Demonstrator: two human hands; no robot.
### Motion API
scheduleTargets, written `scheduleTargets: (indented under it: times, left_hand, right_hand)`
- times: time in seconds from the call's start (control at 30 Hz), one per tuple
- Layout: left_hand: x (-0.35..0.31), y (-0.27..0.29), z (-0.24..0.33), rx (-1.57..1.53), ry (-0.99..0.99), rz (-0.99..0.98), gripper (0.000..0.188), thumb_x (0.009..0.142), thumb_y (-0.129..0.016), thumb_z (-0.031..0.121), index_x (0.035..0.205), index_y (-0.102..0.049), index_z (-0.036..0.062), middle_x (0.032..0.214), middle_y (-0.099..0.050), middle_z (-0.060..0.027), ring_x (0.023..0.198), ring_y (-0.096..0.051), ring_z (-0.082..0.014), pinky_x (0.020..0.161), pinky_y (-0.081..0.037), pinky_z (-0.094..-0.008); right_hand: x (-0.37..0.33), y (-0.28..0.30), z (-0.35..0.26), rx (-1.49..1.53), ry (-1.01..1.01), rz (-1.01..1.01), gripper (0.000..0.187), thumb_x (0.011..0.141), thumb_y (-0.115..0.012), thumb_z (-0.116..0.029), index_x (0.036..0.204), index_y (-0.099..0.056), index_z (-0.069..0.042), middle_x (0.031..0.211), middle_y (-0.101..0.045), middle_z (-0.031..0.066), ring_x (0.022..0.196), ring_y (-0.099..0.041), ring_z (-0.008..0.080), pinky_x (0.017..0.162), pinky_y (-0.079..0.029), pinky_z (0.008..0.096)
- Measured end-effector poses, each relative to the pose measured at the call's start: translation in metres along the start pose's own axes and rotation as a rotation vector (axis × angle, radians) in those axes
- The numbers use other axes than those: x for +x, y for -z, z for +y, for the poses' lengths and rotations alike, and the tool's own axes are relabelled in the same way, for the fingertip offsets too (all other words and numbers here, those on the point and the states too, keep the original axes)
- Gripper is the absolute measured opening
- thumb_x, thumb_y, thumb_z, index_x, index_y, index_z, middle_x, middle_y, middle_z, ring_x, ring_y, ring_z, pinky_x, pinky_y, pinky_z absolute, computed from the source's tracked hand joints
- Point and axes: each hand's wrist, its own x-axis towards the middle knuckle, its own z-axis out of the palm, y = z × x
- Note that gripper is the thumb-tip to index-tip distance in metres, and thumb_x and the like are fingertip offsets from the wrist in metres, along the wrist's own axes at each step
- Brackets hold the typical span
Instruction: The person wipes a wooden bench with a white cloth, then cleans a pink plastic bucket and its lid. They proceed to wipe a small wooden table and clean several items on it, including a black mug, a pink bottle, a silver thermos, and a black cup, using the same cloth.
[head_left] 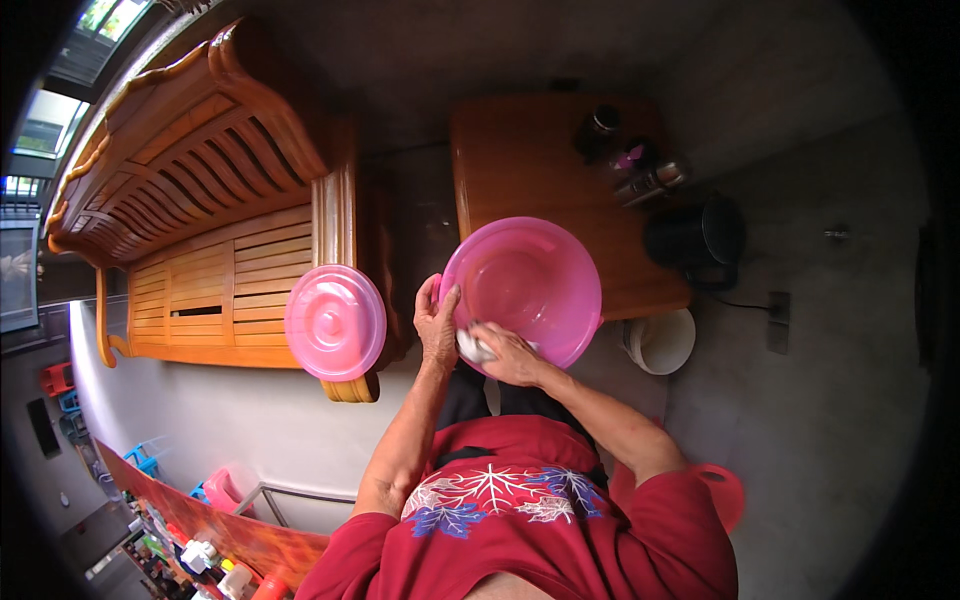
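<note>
A pink, see-through plastic basin (530, 270) is held in front of me, its hollow turned up toward me, over the near edge of a wooden table. My left hand (436, 322) grips the basin's left rim, thumb on the inside and fingers around the outside. Bunched under my right hand (508, 355) is a white cloth (476, 347), pressed against the inner wall at the near left of the basin. The right fingers are slightly blurred and partly cover the cloth.
A pink lid (335, 322) rests on the arm of a slatted wooden bench (215, 260) at left. The wooden table (500, 160) bears a black kettle (695, 238), a metal flask (652, 184) and a dark jar (598, 128). A white bucket (662, 342) stands beside it; a red stool (722, 495) is behind my right arm.
</note>
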Motion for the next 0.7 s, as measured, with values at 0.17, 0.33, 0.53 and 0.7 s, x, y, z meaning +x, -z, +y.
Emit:
scheduleTargets:
  times: [0.17, 0.33, 0.53, 0.7]
  left_hand:
    - [0.003, 0.004, -0.015, 0.011, -0.085, -0.086, 0.047, 0.082, -0.067, 0.004, 0.125, -0.047, 0.0020, 0.115, -0.056, -0.0063, 0.102, -0.055, -0.0131, 0.090, -0.043, -0.0263]
    - [0.000, -0.022, -0.012, 0.066, -0.162, -0.100, 0.046, 0.084, -0.065, 0.004, 0.126, -0.046, 0.0025, 0.112, -0.057, -0.0050, 0.100, -0.055, -0.0122, 0.089, -0.043, -0.0249]
    - [-0.017, -0.048, -0.003, 0.197, -0.302, -0.099, 0.044, 0.083, -0.067, 0.006, 0.124, -0.050, 0.0021, 0.106, -0.057, -0.0037, 0.091, -0.054, -0.0094, 0.083, -0.044, -0.0220]
    - [-0.024, -0.050, -0.005, 0.128, -0.162, -0.106, 0.042, 0.085, -0.065, 0.009, 0.124, -0.050, 0.0022, 0.099, -0.059, -0.0029, 0.086, -0.054, -0.0084, 0.078, -0.044, -0.0207]
  right_hand:
    - [-0.042, 0.076, 0.027, -0.691, 0.093, -0.343, 0.021, 0.068, -0.058, -0.009, 0.087, -0.064, -0.015, 0.094, -0.058, 0.0099, 0.089, -0.055, 0.0300, 0.066, -0.044, 0.0438]
    - [-0.013, 0.122, 0.058, -1.454, 0.226, 0.150, 0.022, 0.075, -0.054, -0.018, 0.091, -0.066, -0.010, 0.117, -0.054, 0.0175, 0.099, -0.048, 0.0263, 0.073, -0.038, 0.0397]
    - [-0.023, 0.059, 0.045, -1.006, -0.313, -0.434, 0.030, 0.083, -0.045, -0.027, 0.100, -0.065, -0.011, 0.110, -0.059, 0.0181, 0.100, -0.053, 0.0257, 0.085, -0.039, 0.0418]
    - [0.021, 0.006, 0.052, 0.310, -0.422, 0.008, 0.030, 0.085, -0.049, -0.022, 0.104, -0.060, -0.001, 0.097, -0.064, 0.0166, 0.092, -0.061, 0.0246, 0.076, -0.047, 0.0380]
